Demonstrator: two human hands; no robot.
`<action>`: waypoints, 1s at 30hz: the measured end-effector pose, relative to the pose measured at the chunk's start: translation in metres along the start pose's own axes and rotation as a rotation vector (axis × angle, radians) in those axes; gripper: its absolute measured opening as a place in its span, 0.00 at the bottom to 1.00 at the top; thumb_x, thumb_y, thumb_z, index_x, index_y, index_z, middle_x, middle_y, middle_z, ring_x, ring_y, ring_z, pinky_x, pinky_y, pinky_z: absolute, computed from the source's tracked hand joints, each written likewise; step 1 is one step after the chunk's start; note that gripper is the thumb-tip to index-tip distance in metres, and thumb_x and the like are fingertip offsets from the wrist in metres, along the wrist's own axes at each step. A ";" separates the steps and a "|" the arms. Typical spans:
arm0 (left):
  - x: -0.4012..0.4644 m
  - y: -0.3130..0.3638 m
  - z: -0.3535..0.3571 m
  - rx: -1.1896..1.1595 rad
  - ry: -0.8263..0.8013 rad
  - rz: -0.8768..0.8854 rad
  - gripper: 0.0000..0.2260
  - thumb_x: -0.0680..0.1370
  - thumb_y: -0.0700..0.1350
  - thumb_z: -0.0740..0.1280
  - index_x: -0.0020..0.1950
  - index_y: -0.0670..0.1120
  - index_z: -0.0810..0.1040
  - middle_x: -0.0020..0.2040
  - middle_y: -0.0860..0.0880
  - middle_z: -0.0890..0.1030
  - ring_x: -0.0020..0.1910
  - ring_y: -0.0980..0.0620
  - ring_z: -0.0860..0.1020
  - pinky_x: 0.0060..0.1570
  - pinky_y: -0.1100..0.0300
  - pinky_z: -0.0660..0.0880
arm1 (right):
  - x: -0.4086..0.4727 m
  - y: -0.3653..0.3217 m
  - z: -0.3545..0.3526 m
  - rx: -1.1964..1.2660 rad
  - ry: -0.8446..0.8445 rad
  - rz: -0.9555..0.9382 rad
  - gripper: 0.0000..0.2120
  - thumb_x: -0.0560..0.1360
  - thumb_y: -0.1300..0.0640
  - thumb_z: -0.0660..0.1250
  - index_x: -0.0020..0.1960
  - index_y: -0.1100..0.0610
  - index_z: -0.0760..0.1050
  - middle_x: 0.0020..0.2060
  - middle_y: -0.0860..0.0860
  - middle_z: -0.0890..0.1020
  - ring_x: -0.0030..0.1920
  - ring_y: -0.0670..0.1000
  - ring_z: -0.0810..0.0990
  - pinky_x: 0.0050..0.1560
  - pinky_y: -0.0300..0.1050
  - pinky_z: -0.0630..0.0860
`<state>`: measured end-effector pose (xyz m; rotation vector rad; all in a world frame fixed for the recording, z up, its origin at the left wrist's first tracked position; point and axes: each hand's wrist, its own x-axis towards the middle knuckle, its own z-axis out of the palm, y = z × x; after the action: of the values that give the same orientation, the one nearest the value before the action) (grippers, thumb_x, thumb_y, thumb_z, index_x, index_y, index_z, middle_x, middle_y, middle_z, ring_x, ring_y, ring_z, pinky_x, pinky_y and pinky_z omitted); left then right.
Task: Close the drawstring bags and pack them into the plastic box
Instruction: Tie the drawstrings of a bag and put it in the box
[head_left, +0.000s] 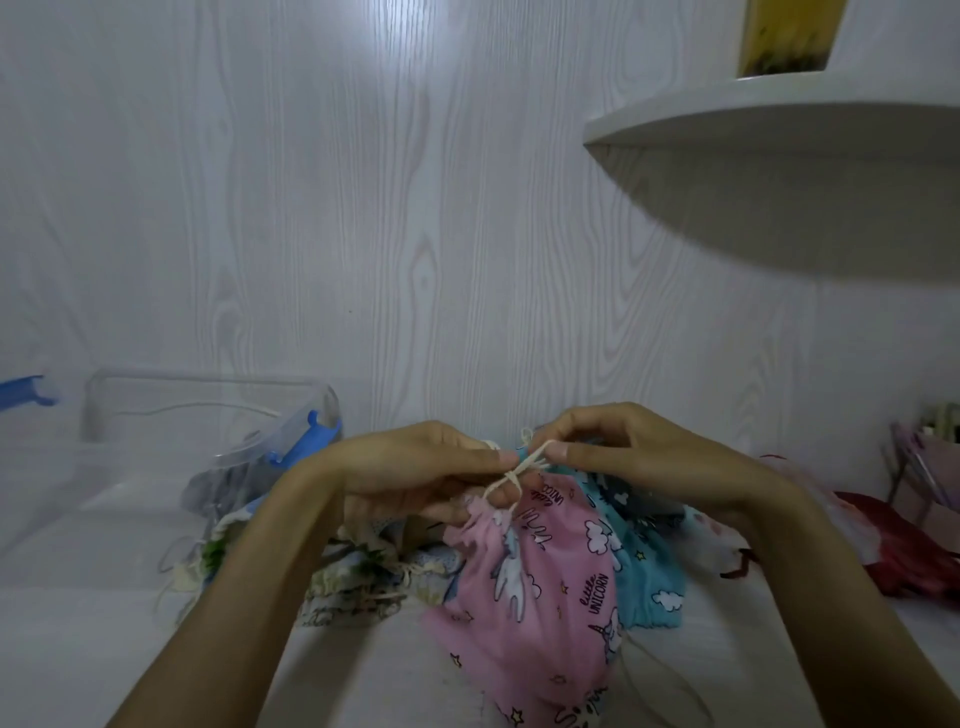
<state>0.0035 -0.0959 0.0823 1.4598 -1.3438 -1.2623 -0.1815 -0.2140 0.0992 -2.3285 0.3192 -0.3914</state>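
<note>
Both hands, left hand (415, 467) and right hand (618, 447), pinch the pink bag's (545, 582) drawstring (511, 475).

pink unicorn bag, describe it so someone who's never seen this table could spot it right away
Start at the white table against the wood-grain wall and find the heap of cloth bags at its middle. The pink unicorn bag lies at the front of the heap, its gathered neck held up by both hands, the left hand and right hand pinching its cream cord. Only it is pink, printed with white unicorns; the teal bag is beside it.
</note>
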 end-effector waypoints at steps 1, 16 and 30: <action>-0.002 0.002 0.001 -0.030 0.000 0.013 0.12 0.72 0.52 0.66 0.46 0.47 0.84 0.34 0.53 0.80 0.29 0.61 0.73 0.30 0.72 0.72 | 0.000 -0.001 0.001 0.056 0.001 -0.009 0.17 0.70 0.44 0.64 0.51 0.54 0.80 0.50 0.49 0.84 0.53 0.46 0.81 0.57 0.44 0.77; -0.004 -0.003 -0.008 -0.103 0.164 0.030 0.17 0.66 0.52 0.71 0.47 0.41 0.83 0.30 0.51 0.76 0.23 0.59 0.66 0.21 0.70 0.62 | -0.003 -0.023 0.006 0.171 0.300 0.002 0.12 0.71 0.49 0.68 0.39 0.56 0.83 0.34 0.56 0.84 0.33 0.49 0.81 0.32 0.30 0.73; 0.001 0.003 0.006 -0.156 0.344 0.262 0.09 0.57 0.46 0.74 0.35 0.50 0.86 0.36 0.50 0.84 0.37 0.55 0.79 0.40 0.64 0.74 | 0.005 -0.017 0.018 0.069 0.092 0.159 0.07 0.74 0.49 0.67 0.47 0.50 0.82 0.34 0.45 0.81 0.29 0.40 0.74 0.28 0.29 0.68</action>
<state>-0.0026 -0.0971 0.0833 1.2749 -1.1348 -0.8807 -0.1679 -0.1928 0.0997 -2.2036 0.5238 -0.4246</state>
